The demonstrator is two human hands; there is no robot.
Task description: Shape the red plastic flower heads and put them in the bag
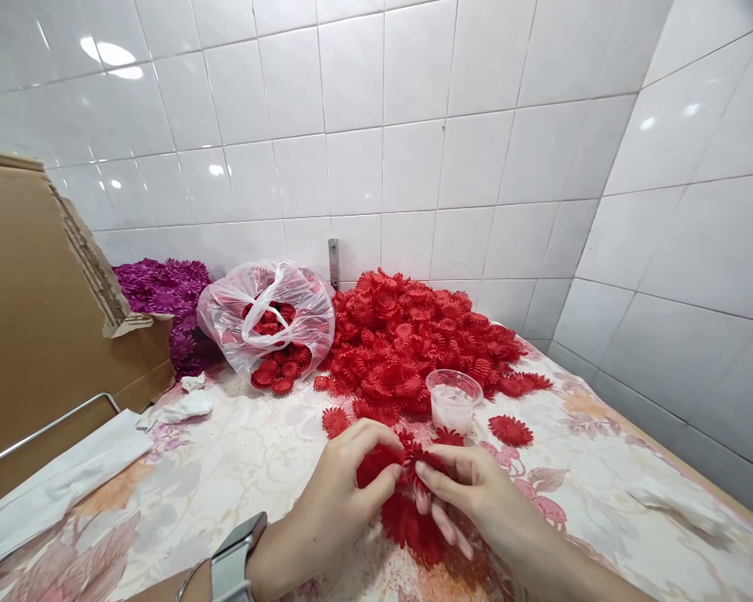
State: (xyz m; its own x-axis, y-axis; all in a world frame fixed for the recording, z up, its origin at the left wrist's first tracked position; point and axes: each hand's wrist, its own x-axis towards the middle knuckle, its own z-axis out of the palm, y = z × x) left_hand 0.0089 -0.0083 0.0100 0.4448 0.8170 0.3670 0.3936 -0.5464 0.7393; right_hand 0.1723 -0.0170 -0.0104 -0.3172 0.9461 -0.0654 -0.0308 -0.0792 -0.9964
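Between my two hands, in front of the pile, is a red fabric flower [419, 466] with a fringed edge. My left hand [355, 472] is closed on red petals, its thumb and forefinger curled around them. My right hand [470, 485] pinches the flower's right side between thumb and forefinger, its other fingers bent below. More red petals [414, 531] lie on the table under my hands. A clear plastic cup [454, 401] with whitish contents stands just beyond my right hand. One loose red flower [510, 430] lies right of the cup.
A big heap of red flowers [407, 334] rests against the tiled wall. Left of it are a tied plastic bag [226, 313] of red flowers, purple flowers [163, 288] and a cardboard box [31, 318]. Crumpled white tissue [185, 408] lies on the floral tablecloth [238, 468].
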